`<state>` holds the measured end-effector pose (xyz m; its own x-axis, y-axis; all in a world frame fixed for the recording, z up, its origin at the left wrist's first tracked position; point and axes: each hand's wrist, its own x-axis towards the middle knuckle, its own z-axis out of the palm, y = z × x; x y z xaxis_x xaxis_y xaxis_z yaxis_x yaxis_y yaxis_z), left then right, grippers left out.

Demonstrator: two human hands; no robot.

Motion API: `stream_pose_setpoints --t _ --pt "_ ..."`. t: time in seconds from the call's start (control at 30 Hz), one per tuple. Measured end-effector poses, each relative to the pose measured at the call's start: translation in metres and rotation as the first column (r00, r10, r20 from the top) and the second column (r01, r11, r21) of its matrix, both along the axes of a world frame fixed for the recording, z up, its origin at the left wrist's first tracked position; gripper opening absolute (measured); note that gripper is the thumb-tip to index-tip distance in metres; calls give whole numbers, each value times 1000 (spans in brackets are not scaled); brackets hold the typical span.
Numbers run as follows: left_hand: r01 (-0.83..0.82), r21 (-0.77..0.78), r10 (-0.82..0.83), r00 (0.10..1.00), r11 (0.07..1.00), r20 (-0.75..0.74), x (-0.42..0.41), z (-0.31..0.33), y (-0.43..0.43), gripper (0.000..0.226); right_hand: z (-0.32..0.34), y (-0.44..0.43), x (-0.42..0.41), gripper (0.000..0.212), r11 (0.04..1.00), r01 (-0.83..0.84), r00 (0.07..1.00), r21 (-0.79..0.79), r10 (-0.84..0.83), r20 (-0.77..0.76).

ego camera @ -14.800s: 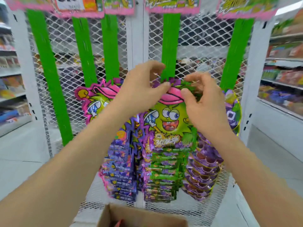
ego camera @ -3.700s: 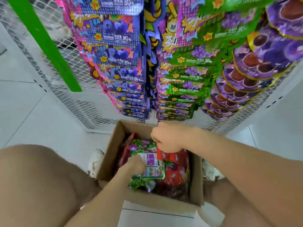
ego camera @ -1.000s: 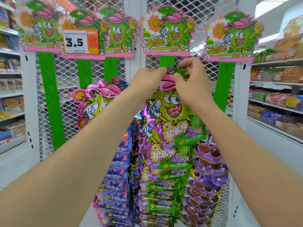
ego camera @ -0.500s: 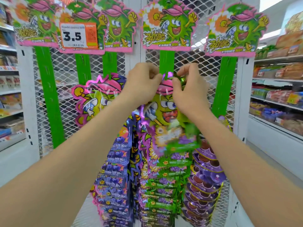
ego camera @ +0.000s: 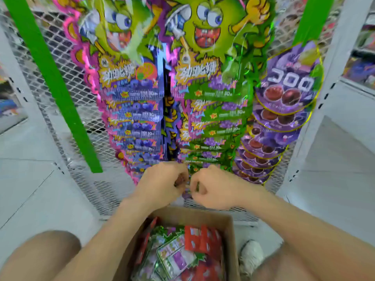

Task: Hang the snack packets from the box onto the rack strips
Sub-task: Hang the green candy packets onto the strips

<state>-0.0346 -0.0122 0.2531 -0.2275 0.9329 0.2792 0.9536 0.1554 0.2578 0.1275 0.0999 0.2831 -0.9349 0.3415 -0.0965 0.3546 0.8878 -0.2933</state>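
Far left, 1 bare green strip (ego camera: 50, 82) ran down the wire mesh rack (ego camera: 85, 179) with nothing on it. Next over hung the blue packets (ego camera: 138, 110), stacked tight top to bottom.

Our left hand (ego camera: 162, 183) sat low, right at the foot of the hanging columns and above the box (ego camera: 231, 230). Its fingers were curled in. Something dark showed in the curl, but it was too blurry for us to say whether it pinched anything. The snack packets (ego camera: 178, 256) waiting to go up lay loose in the box, red ones mixed with purple-and-green ones, so plenty of the job was left.

The green packets (ego camera: 213, 118) hung just above both fists. Our right hand (ego camera: 215, 189) was curled the same way, nearly knuckle to knuckle with the left. We saw a thin green sliver between its fingers but couldn't tell if that was a grip.

Further right were a white shoe (ego camera: 251, 256), the round purple packets (ego camera: 284, 110) and a 2nd green strip (ego camera: 312, 17).

What worried us: both fists were right up against the lowest green packets, so a careless pull could snag 1 and pop it off its hook. The box was mixed too, so a quick grab might land the wrong flavour on a strip.
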Motion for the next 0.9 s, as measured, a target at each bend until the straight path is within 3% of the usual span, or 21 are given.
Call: stream_pose_setpoints --t 0.07,0.13,0.27,0.37,0.47,0.63,0.73,0.8,0.9 --pt "1 -272 55 979 962 197 -5 -64 -7 14 -37 0 -2 14 995 -96 974 0 94 208" --pt "2 -458 160 935 889 316 -11 -125 -12 5 -64 0 -4 23 991 -136 946 -2 130 297" --pt "-124 -732 487 817 670 307 -5 -225 -25 25 -93 5 -12 19 975 -218 898 -40 217 383" --pt "-185 -782 628 715 595 308 12 -278 -31 33 -110 11 -21 21 972 -212 896 -100 235 378" --pt "-232 -807 659 714 543 238 26 -310 -31 39 -123 13 -30 19 962 -241 875 -125 271 400" --pt "-305 -849 735 665 431 134 30 -339 -34 75 -131 20 -38 30 959 -219 854 -179 277 441" --pt "-411 -792 803 574 452 160 24 -348 -41 62 -128 24 -39 31 958 -213 845 -190 278 457" --pt "-372 -783 806 532 499 261 21 -344 -41 61 -125 26 -39 33 960 -205 842 -190 272 466" --pt "-264 -776 799 388 573 458 20 -326 -32 43 -123 26 -41 36 970 -140 856 -198 219 469"
